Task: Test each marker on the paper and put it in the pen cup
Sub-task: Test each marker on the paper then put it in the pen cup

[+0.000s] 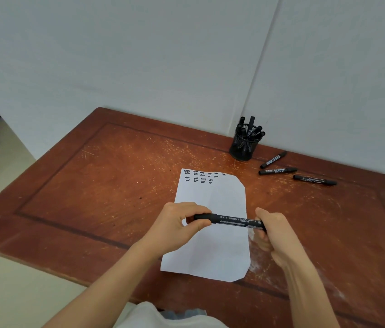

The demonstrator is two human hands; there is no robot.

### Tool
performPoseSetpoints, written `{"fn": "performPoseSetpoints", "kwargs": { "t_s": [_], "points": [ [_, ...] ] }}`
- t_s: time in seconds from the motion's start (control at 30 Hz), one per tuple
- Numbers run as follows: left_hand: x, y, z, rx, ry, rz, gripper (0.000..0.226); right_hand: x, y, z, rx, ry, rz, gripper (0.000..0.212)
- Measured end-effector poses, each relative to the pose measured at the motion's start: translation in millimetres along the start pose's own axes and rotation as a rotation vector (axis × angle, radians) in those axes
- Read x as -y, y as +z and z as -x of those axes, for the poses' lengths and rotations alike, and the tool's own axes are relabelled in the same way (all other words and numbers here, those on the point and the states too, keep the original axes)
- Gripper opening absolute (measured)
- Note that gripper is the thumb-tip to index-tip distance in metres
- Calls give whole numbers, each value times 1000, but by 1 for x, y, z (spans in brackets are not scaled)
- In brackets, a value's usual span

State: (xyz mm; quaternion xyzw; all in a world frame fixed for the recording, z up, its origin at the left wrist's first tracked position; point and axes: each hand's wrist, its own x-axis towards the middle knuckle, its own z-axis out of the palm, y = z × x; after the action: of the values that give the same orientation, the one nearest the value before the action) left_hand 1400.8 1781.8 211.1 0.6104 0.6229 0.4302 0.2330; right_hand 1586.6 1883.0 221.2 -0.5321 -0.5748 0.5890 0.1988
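A black marker (pixel 230 220) lies level above the white paper (pixel 215 252), held at both ends. My left hand (pixel 177 227) pinches its left end, the cap end, between thumb and fingers. My right hand (pixel 273 235) grips its right end. Several black scribbles mark the top of the paper. A black mesh pen cup (pixel 243 145) stands at the back near the wall corner with several markers in it. Three more black markers (pixel 273 159) (pixel 277 171) (pixel 314 180) lie on the table right of the cup.
The worn brown wooden table (pixel 92 181) fills the view, its front edge near my body. White walls meet in a corner behind the cup. Pale floor and a dark object show at the far left.
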Motion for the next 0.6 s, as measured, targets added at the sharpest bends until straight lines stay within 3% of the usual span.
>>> {"fn": "performPoseSetpoints", "kwargs": {
  "t_s": [0.17,0.33,0.43,0.6],
  "points": [
    [3,8,-6,-10,-133,90,17,1,-1,0,-23,0,7,58],
    [7,18,-14,-45,-299,210,27,6,-5,6,-4,-159,-296,11],
    [9,23,-17,-38,-318,243,21,5,4,3,24,-172,-426,21],
    [12,39,-23,27,-335,214,11,2,20,-5,-36,-143,-268,16]
  ]
}}
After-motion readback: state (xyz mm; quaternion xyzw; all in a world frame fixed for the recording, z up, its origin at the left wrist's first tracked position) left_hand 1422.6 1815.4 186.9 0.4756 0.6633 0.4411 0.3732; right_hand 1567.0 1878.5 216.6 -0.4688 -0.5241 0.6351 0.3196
